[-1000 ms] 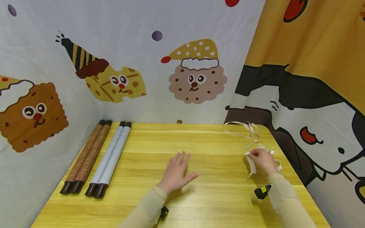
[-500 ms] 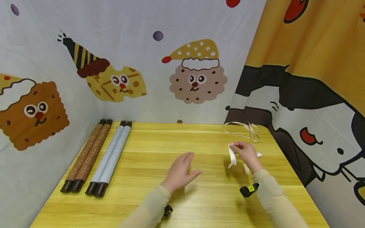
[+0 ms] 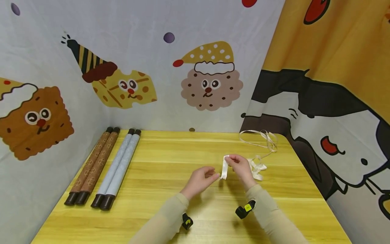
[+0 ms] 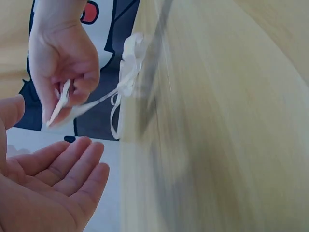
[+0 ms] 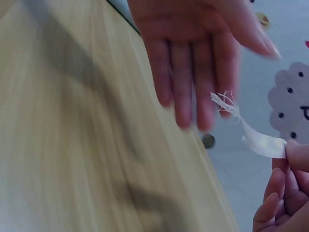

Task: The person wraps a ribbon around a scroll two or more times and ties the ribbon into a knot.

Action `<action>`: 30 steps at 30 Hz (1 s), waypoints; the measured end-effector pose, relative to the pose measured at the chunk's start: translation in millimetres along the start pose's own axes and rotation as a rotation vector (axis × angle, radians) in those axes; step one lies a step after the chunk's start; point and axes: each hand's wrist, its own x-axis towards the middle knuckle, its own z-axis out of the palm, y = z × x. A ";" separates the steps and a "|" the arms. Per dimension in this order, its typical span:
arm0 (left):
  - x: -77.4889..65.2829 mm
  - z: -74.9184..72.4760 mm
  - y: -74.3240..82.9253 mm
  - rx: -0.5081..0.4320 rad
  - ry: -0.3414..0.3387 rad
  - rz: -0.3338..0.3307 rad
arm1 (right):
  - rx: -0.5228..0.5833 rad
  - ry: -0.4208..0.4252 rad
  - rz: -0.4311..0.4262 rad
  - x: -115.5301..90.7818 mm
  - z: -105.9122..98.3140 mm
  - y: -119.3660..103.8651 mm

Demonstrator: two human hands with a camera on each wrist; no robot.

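A white ribbon [image 3: 224, 167] is pinched between the thumb and fingertips of my right hand [image 3: 240, 166], above the middle of the table. Its short end hangs to the left, and its frayed tip [image 5: 224, 103] shows in the right wrist view. My left hand [image 3: 200, 180] is beside that tip, thumb apart from the loosely extended fingers, with nothing held. In the left wrist view its palm [image 4: 46, 193] faces up below the right hand. More ribbon [image 3: 257, 168] lies loosely bunched to the right of the right hand.
Thin cord-like loops [image 3: 265, 142] lie at the table's back right. On the left lie two brown patterned rolls [image 3: 95, 162] and two pale blue rolls [image 3: 119, 166], all with dark end caps. Printed curtains [image 3: 182, 27] stand behind and beside the wooden table [image 3: 170, 152].
My right hand has carried the ribbon leftward from the table's right side to the middle. My left hand has shifted slightly right, its fingers bending a little toward the ribbon's end.
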 end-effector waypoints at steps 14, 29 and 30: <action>14.1 11.2 -10.1 -0.105 0.093 -0.075 | 0.111 -0.032 0.011 -7.4 29.1 8.1; 14.3 -19.2 -3.0 -0.164 0.097 -0.098 | -0.135 -0.118 -0.126 8.1 -6.9 3.4; 14.6 -21.7 -1.6 -0.162 0.096 -0.095 | -0.168 -0.131 -0.148 9.8 -8.1 2.2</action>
